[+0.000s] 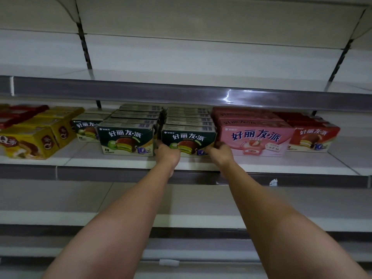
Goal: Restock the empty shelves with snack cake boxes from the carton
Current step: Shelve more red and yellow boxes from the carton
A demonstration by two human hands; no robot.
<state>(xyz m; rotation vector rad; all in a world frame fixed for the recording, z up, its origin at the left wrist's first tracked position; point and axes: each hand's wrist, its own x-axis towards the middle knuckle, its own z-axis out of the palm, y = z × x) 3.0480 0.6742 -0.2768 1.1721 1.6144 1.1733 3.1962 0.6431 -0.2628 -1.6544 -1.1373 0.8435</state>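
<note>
A dark green snack cake box (188,137) stands at the front of a row of like boxes on the middle shelf (112,161). My left hand (168,154) grips its lower left corner. My right hand (220,152) grips its lower right corner, fingers curled round the edge next to the pink box (255,137). A second row of green boxes (125,138) stands just left of it. The carton is out of view.
Yellow boxes (30,141) and red boxes sit at the far left; a red box row (314,137) sits at the right. The upper shelf (181,75) and the lower shelves (181,198) hold no boxes. Grey price rails front each shelf.
</note>
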